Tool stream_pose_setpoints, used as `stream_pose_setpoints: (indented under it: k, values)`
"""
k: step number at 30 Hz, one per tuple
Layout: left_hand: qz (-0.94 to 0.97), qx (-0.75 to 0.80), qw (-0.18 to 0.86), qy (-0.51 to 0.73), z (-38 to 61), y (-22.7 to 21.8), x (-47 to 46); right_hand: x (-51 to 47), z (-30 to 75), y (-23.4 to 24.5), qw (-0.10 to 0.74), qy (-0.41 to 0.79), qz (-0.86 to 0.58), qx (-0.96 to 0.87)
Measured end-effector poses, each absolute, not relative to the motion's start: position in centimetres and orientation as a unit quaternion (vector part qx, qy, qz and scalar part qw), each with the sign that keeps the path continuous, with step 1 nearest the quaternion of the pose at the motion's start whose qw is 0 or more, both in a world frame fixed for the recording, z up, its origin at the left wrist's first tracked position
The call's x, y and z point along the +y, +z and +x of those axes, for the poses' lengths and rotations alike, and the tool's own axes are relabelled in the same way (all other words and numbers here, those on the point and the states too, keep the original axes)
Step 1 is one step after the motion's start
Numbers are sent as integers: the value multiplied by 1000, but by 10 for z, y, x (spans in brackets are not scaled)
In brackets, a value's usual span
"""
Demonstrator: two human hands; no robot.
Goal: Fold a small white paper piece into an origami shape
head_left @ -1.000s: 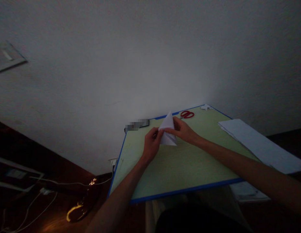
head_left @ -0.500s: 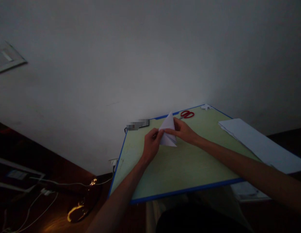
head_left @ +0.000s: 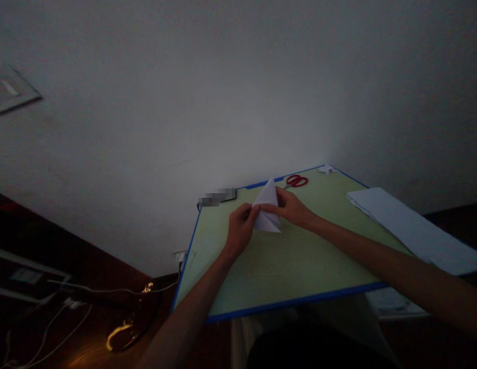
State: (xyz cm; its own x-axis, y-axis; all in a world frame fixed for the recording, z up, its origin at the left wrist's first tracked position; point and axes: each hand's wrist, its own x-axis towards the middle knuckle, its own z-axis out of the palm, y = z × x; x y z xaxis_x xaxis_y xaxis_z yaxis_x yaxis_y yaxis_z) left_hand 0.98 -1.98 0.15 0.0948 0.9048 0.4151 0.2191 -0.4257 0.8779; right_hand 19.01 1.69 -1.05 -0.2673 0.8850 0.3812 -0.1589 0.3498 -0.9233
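Over the tabletop (head_left: 261, 277), folded paper (head_left: 267, 194) sits between the pinching fingers (head_left: 272, 209).

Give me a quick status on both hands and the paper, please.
Left hand, right hand: both gripping folded paper. Paper creased into points, over the table. Red-handled scissors beyond right hand, apparently not in the way.

right fingers (head_left: 283, 196) partly hidden, wall panel (head_left: 19, 94) cropped
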Motion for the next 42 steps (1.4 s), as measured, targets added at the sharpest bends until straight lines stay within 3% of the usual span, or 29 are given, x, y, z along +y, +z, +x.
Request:
stream_pose_setpoints:
  k: [13, 21, 32, 42]
  values:
    - [678, 425, 344, 491, 10, 3, -19, 16, 191, -5, 557, 572, -321, -510]
    - [688, 432, 337, 476, 9, -1, -17, 31, 205, -1, 617, 508, -346, -491]
    - [695, 446, 315, 468, 8, 0, -15, 29, 209, 2, 602, 438, -360, -563]
    - [680, 443, 328, 483, 6, 1, -16, 28, 209, 6, 580, 470, -332, -577]
